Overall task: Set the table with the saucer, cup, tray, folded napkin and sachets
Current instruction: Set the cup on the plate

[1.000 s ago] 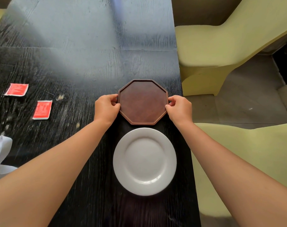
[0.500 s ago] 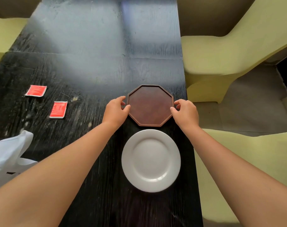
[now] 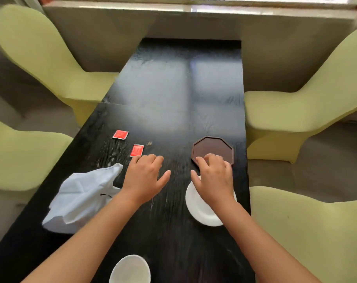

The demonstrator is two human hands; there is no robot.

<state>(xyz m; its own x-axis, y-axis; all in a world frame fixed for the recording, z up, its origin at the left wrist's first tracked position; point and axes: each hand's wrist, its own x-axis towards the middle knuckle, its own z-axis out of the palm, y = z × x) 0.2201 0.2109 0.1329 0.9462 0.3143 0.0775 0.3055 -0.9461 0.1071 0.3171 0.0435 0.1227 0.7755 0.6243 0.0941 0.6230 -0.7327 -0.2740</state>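
A brown octagonal tray [image 3: 212,149] lies near the right edge of the black table [image 3: 173,82]. Just in front of it sits the white saucer [image 3: 202,213], partly under my right hand [image 3: 213,180], which hovers open and holds nothing. My left hand [image 3: 146,177] is open in mid-table, its fingertips close to the nearer of two red sachets [image 3: 137,150]; the other sachet [image 3: 120,134] lies farther left. A crumpled white napkin [image 3: 79,199] lies to the left. The white cup [image 3: 130,269] stands at the near edge.
Pale green covered chairs flank the table: two on the right [image 3: 300,111] [image 3: 308,231] and two on the left [image 3: 36,50] [image 3: 14,158]. A grey wall with a window sill [image 3: 194,9] closes off the far end.
Both hands have let go of the tray and pulled back. My left hand has moved left toward the sachets. The view has lifted, so the cup and chairs now show.
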